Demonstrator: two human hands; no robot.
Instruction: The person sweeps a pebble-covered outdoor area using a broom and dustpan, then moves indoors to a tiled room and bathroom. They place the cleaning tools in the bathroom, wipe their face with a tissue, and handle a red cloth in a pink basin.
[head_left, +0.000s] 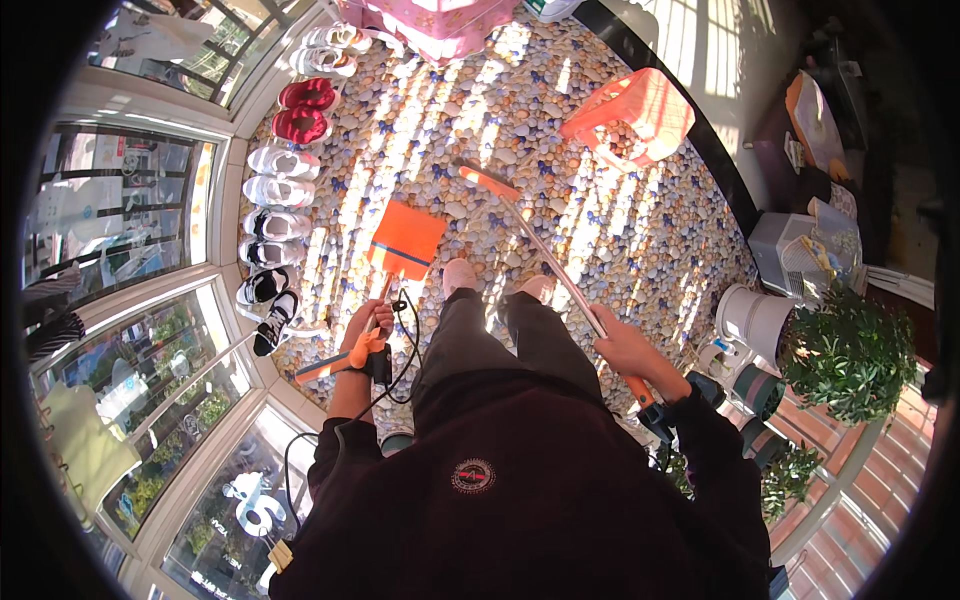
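My left hand is closed around the metal handle of an orange long-handled dustpan. The pan lies ahead of my left foot, and a dark cable hangs by that wrist. In my right hand is the metal shaft of a broom. The shaft slants forward and left to an orange broom head, whose dark bristle edge meets the pebble-patterned floor. The broom head sits ahead and to the right of the dustpan, apart from it.
Several pairs of shoes line the window wall at left. A translucent orange plastic stool stands at front right. Potted plants and a white pot are at right. Pink cloth hangs at the far end.
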